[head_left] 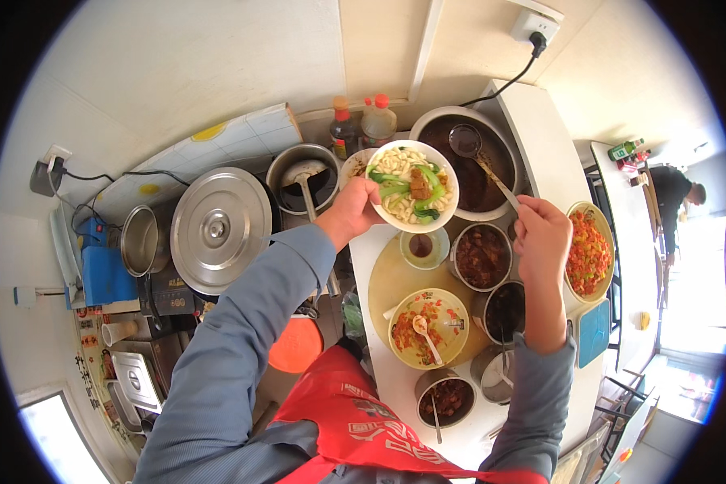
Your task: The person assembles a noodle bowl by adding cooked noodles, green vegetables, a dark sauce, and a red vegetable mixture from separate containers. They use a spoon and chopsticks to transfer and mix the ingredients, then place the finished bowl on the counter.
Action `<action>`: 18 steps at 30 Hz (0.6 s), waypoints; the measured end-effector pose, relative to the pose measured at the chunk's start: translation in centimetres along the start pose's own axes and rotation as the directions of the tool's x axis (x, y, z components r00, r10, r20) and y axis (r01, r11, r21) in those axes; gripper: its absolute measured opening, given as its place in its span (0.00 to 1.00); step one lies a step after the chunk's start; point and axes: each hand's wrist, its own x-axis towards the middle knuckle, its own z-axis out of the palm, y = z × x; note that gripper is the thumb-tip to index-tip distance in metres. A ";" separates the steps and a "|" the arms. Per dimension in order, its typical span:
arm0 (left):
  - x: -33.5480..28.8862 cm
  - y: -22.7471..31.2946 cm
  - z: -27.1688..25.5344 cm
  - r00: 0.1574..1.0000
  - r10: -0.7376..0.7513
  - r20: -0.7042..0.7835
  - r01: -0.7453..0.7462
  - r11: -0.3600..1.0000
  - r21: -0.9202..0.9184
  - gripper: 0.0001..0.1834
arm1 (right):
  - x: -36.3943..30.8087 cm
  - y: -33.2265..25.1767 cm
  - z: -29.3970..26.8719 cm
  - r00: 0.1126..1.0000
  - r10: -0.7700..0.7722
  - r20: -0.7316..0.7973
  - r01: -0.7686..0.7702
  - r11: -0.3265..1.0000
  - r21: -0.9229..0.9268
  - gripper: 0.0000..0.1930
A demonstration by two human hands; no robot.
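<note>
The white bowl (455, 194) is topped with greens (393, 190). It is gripped by the left hand (350, 211), the ladle (465, 141) over the pot (518, 164) by the right hand (543, 234).

White characters are running across the red apron (359, 423), bending with its folds. Dark characters are lining the patterned strip (85, 359) at the left. Dark marks are showing inside the yellow bowl (455, 345). Labels on the dark bottle (344, 129) and the green bottle (622, 152) are appearing too small to read.
</note>
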 end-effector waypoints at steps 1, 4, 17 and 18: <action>0.1 -0.1 -0.1 1.000 -0.001 0.014 0.001 1.000 -0.002 0.35 | -1.2 -0.4 0.2 0.998 -0.054 -0.013 0.052 0.993 -0.103 0.10; 0.3 -0.2 -0.2 1.000 -0.011 -0.013 0.011 1.000 0.012 0.31 | -4.3 -0.1 1.4 0.971 -0.234 0.043 0.234 0.907 -0.350 0.09; -0.2 -0.4 -0.3 1.000 -0.002 -0.009 0.002 1.000 -0.003 0.31 | -8.1 3.1 1.9 0.632 -0.695 0.343 0.707 0.336 -0.622 0.09; -0.2 -0.3 -0.3 1.000 -0.004 0.000 0.004 1.000 -0.010 0.31 | -7.9 3.4 1.8 0.637 -0.693 0.339 0.698 0.330 -0.636 0.09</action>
